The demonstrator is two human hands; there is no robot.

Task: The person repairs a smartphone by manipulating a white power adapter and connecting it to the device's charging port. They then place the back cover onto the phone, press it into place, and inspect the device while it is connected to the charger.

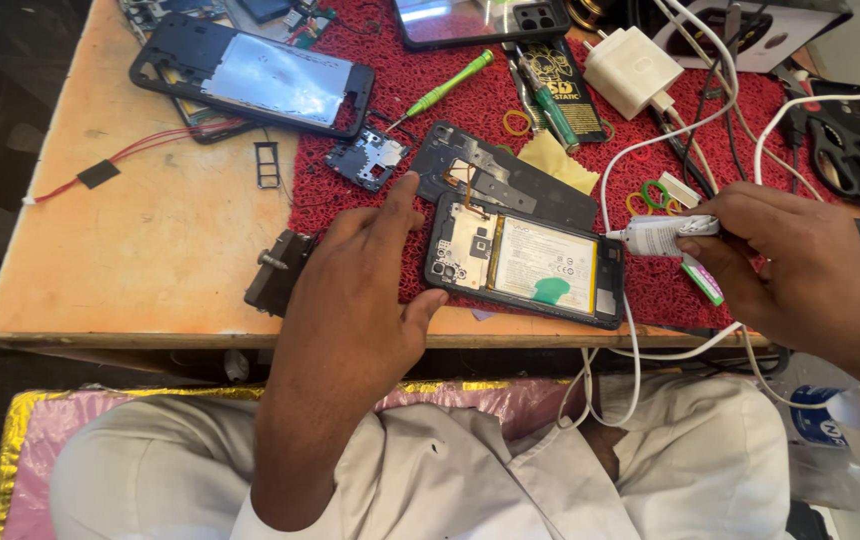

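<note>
An opened phone lies on the red mat, its white battery with a green tab showing. The left hand rests flat, fingers spread, against the phone's left edge. The right hand is closed around a small white tube, nozzle touching the phone's right edge. A white charger sits behind.

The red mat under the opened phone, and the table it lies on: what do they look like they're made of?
The red mat looks like soft looped vinyl or rubber: its surface is coarse, matte and finely nubbed, though the exact material is unclear. The table looks like wood or laminated board, with a smooth pale orange top that is scuffed and stained, and a darker edge strip. The left hand rests on the mat beside the opened phone.
</note>
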